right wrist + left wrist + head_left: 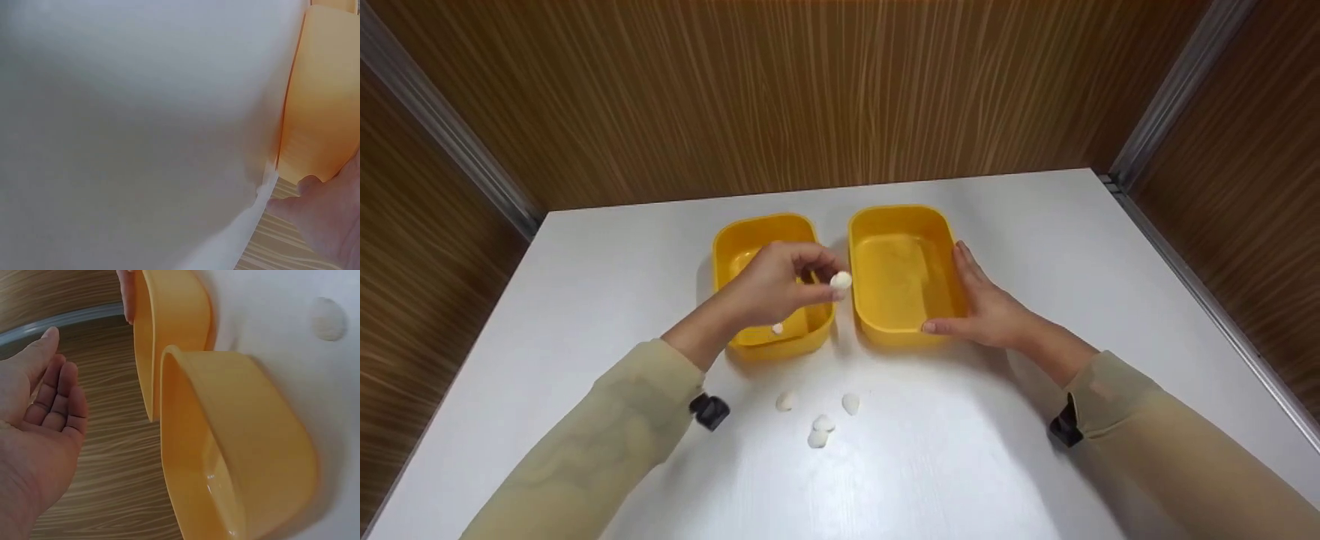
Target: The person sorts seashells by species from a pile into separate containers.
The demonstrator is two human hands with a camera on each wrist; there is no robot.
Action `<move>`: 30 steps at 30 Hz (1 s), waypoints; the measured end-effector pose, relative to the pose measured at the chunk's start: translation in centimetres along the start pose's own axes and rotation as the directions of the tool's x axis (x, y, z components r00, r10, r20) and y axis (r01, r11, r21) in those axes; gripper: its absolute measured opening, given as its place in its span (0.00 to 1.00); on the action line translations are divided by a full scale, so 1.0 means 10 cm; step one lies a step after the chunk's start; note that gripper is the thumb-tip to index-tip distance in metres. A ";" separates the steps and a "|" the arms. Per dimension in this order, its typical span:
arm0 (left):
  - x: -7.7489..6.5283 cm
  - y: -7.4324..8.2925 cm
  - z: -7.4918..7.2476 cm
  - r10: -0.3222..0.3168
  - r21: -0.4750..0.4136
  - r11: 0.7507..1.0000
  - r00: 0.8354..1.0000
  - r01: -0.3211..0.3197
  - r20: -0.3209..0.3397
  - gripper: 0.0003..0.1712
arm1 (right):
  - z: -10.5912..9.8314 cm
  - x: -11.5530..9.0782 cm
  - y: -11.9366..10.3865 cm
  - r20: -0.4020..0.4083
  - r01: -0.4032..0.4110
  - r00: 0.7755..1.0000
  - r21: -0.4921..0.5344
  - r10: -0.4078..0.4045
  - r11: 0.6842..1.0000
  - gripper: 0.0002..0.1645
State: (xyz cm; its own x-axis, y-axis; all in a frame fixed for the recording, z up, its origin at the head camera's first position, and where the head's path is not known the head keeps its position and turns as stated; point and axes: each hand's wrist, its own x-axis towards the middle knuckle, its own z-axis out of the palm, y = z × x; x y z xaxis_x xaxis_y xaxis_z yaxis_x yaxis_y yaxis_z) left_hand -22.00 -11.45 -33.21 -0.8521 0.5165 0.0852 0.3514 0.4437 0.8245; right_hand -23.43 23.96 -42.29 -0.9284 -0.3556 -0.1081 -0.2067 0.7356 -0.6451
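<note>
My left hand (780, 281) is over the left yellow container (724, 247) and pinches a small white shell (841, 280) between thumb and fingertips, beside the gap between the two containers. In the left wrist view that hand (42, 416) shows curled fingers, and the pinched piece is hidden. Another small white piece (778, 328) lies inside the left container. My right hand (990, 304) rests against the right yellow container (896, 277), its fingers straight along the right wall and its thumb at the near right corner. No shells show inside that container.
Several white shells (850, 403) lie on the white table (930, 450) in front of the containers. A wood-grain panel (810, 97) rises behind the table, with similar panels at left and right. The two containers stand side by side with a narrow gap.
</note>
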 end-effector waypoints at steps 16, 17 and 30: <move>0.79 -0.18 0.33 -0.104 -0.126 0.987 0.994 0.101 -0.017 0.15 | 0.03 0.03 -0.01 0.006 0.024 1.000 0.002 -0.024 1.000 0.84; 0.82 -0.18 0.36 -0.106 -0.125 0.987 0.994 0.103 -0.017 0.16 | 0.03 0.03 -0.01 0.004 0.023 1.000 0.000 -0.023 1.000 0.84; 1.05 -0.29 0.61 -0.098 -0.101 0.990 0.995 0.096 -0.016 0.19 | 0.01 0.00 0.00 -0.008 0.009 1.000 -0.021 -0.010 1.000 0.83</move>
State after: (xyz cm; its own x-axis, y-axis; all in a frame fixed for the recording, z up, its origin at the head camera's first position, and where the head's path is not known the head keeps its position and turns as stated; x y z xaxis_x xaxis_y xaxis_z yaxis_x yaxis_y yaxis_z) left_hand -29.56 -2.82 -38.14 -0.8887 0.4583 0.0130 0.2269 0.4150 0.8811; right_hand -23.38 23.88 -42.40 -0.9287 -0.3581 -0.0960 -0.2219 0.7442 -0.6300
